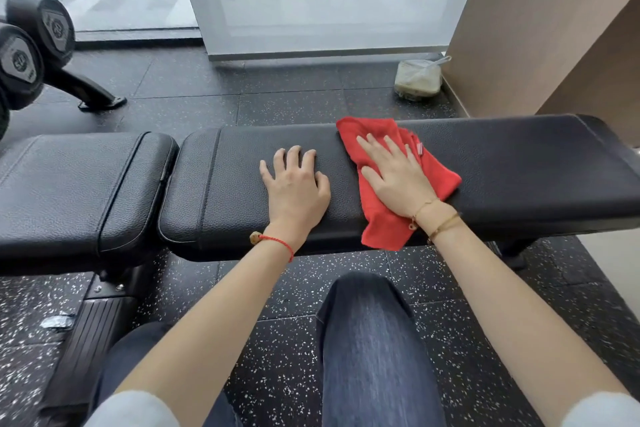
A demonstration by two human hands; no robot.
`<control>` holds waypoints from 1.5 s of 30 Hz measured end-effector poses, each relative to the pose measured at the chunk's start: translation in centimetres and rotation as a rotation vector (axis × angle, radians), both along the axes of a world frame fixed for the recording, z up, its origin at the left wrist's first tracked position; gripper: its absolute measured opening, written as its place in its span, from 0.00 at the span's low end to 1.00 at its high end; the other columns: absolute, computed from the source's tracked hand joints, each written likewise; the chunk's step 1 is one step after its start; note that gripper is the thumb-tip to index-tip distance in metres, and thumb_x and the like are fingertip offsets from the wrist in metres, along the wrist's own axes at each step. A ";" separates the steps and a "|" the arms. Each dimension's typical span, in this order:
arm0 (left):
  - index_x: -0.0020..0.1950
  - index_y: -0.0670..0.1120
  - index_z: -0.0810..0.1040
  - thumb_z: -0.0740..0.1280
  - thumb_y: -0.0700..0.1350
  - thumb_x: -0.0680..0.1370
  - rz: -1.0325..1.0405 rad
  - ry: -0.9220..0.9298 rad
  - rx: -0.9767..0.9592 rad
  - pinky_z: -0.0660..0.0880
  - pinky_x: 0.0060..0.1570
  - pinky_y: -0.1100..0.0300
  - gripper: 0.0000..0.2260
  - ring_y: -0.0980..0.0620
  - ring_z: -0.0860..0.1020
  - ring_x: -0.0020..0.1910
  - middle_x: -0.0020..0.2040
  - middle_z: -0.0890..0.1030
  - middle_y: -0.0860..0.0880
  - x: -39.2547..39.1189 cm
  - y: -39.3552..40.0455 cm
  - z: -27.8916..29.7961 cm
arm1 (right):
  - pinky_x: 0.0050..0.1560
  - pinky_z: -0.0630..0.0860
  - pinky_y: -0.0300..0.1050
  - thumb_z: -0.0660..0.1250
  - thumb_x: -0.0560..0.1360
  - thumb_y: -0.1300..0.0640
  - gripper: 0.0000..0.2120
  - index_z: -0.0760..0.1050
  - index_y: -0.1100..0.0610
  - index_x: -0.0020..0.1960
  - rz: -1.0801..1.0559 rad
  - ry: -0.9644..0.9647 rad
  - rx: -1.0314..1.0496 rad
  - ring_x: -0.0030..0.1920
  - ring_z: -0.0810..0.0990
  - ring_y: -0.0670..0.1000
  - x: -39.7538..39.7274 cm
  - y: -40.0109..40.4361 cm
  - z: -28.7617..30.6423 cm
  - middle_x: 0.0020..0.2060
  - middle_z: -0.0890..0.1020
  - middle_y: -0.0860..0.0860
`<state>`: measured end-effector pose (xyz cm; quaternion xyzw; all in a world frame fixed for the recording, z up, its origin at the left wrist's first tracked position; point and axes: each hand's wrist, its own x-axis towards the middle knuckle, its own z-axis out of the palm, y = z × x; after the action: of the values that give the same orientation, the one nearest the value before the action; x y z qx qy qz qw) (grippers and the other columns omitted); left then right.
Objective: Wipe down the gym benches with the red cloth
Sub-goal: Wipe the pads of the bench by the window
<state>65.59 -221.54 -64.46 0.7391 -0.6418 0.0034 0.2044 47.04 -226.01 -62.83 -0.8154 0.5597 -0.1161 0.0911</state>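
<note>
The right hand lies flat with fingers spread on the red cloth, pressing it onto the black padded surface of the long bench pad; one corner of the cloth hangs over the near edge. The left hand rests palm down just beside it, fingers slightly curled, holding nothing. A second pad adjoins on the left, dumbbells beyond.

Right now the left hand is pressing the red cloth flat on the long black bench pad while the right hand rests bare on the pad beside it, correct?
Not quite: the hands are swapped. In the head view the right hand presses the red cloth flat on the long black bench pad, while the left hand rests bare on the pad beside it.
</note>
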 end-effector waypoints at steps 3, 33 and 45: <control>0.69 0.49 0.71 0.59 0.50 0.77 -0.004 0.009 -0.009 0.55 0.73 0.36 0.21 0.43 0.63 0.73 0.71 0.70 0.47 0.1 0.0 -0.1 | 0.77 0.43 0.54 0.56 0.81 0.49 0.26 0.55 0.43 0.78 -0.017 -0.005 -0.027 0.78 0.53 0.51 -3.0 1.3 -0.5 0.78 0.58 0.45; 0.71 0.48 0.72 0.59 0.49 0.78 0.004 0.011 -0.010 0.54 0.74 0.38 0.21 0.43 0.63 0.74 0.72 0.71 0.46 -0.4 0.4 0.0 | 0.77 0.43 0.57 0.50 0.81 0.49 0.26 0.52 0.45 0.79 -0.479 0.007 0.055 0.79 0.50 0.53 -13.6 -2.5 0.1 0.79 0.54 0.46; 0.71 0.48 0.72 0.61 0.48 0.79 0.019 0.027 -0.011 0.54 0.75 0.39 0.20 0.44 0.63 0.74 0.72 0.71 0.47 -0.7 0.5 0.5 | 0.77 0.42 0.58 0.51 0.80 0.48 0.28 0.49 0.45 0.79 -0.141 0.050 0.082 0.79 0.49 0.53 -3.1 -4.4 0.5 0.79 0.53 0.45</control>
<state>64.88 -221.06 -63.99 0.7439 -0.6321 -0.0012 0.2169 43.99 -230.41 -62.37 -0.7723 0.6220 -0.0787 0.1021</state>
